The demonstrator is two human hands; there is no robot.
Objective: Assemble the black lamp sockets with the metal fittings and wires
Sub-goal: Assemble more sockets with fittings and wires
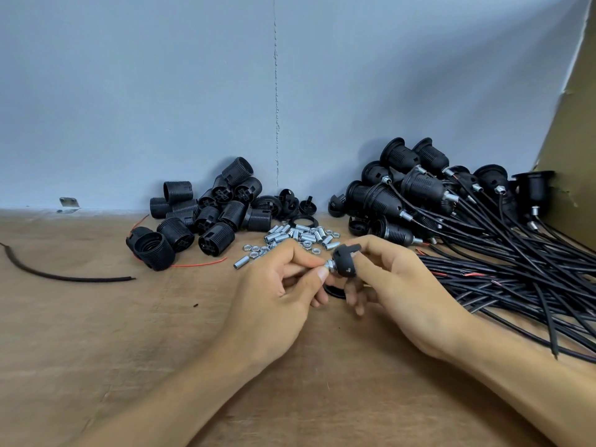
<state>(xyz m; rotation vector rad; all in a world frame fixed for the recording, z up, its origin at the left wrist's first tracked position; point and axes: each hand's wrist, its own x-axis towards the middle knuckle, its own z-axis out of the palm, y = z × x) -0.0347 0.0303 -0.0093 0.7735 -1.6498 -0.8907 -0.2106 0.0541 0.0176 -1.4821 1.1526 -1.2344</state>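
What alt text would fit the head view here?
Over a wooden table, the right hand holds a black socket cap while the left hand pinches a metal fitting at its end. Behind lie loose sockets, metal parts and, at right, wired sockets.

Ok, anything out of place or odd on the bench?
Mostly tidy. One loose black cable lies alone at the far left, apart from the wire bundle, and one metal tube sits clear of the fittings pile.

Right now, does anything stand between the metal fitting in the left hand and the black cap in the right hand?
Nothing visible does. The left hand pinches the metal fitting directly against the black cap that the right hand holds.
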